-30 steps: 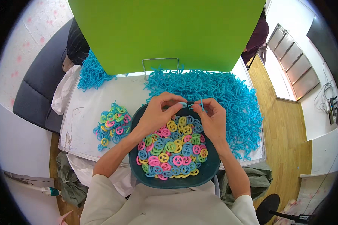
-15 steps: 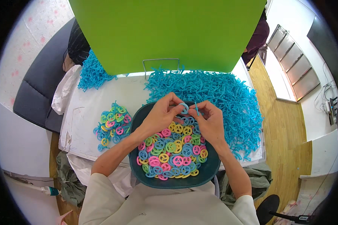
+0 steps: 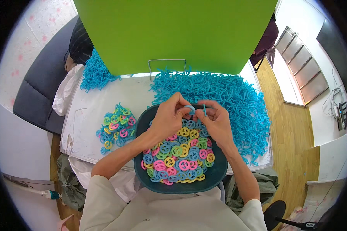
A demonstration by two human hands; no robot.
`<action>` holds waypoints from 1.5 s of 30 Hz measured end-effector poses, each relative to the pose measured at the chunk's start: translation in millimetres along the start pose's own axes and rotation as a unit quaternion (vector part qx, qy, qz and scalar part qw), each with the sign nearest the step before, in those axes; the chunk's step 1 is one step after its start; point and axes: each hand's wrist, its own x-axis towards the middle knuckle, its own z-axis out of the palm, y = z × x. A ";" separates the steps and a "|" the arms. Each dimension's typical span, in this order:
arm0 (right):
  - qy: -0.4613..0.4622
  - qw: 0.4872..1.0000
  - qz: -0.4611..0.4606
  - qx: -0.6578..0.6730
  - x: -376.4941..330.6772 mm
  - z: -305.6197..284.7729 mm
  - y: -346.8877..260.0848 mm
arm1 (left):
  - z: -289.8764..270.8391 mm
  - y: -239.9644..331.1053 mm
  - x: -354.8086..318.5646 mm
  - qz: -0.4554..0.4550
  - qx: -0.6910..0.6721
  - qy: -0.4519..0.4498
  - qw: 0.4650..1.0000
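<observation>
My left hand point(image 3: 166, 118) pinches a small light-blue spoked plastic wheel point(image 3: 189, 108) between thumb and fingers. Close beside it, my right hand point(image 3: 216, 125) grips a thin blue plastic stick point(image 3: 204, 110), which points upward. Stick and wheel nearly meet; my fingertips hide whether they touch. Both hands are over the far side of a dark green basin point(image 3: 181, 188), which is at the table's near edge. Loose wheels point(image 3: 184, 165) in blue, pink, yellow and green lie inside it. Left of the basin, a heap of wheels with blue sticks point(image 3: 115, 125) rests on the table.
The white table point(image 3: 83, 131) carries a large pile of blue branched pieces point(image 3: 246, 115) at right and a smaller blue pile point(image 3: 96, 73) at far left. A green board point(image 3: 173, 34) stands across the back, behind a metal wire frame point(image 3: 167, 60). Two people are partly visible beyond it.
My right fingers have shifted around the stick and look slightly blurred. The wheel in my left hand has tilted and come nearer my right fingertips. The basin's contents look the same.
</observation>
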 end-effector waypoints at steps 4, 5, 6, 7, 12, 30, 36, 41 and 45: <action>0.002 0.999 -0.043 0.014 -3.3 4.9 -1.1 | -0.9 3.1 1.8 -0.006 -0.063 0.024 0.998; 0.012 0.995 -0.080 -0.052 -1.6 1.2 4.8 | -0.9 3.6 1.8 -0.005 -0.063 0.023 0.998; 0.020 0.986 -0.118 -0.116 0.2 1.0 6.3 | -2.1 3.9 1.8 -0.018 -0.073 0.009 0.997; 0.019 0.986 -0.119 -0.115 -0.2 1.2 5.0 | -3.2 4.2 2.0 -0.031 -0.083 -0.006 0.996; 0.056 0.990 -0.083 -0.095 -2.3 2.2 -1.6 | -2.3 5.7 2.7 -0.044 -0.132 -0.013 0.990; 0.065 0.993 -0.010 -0.102 -4.5 2.2 -5.4 | 7.3 12.1 -10.1 0.001 0.021 0.032 0.999; 0.098 0.985 -0.058 -0.129 -5.7 6.7 -4.5 | 6.6 11.4 -4.7 -0.038 -0.040 0.026 0.998; 0.108 0.978 -0.100 -0.145 -7.5 8.3 -2.8 | 0.8 2.0 0.8 -0.054 -0.094 -0.021 0.994; 0.116 0.977 -0.100 -0.147 -7.5 9.8 -1.7 | 2.1 0.2 -0.8 -0.068 -0.108 -0.031 0.991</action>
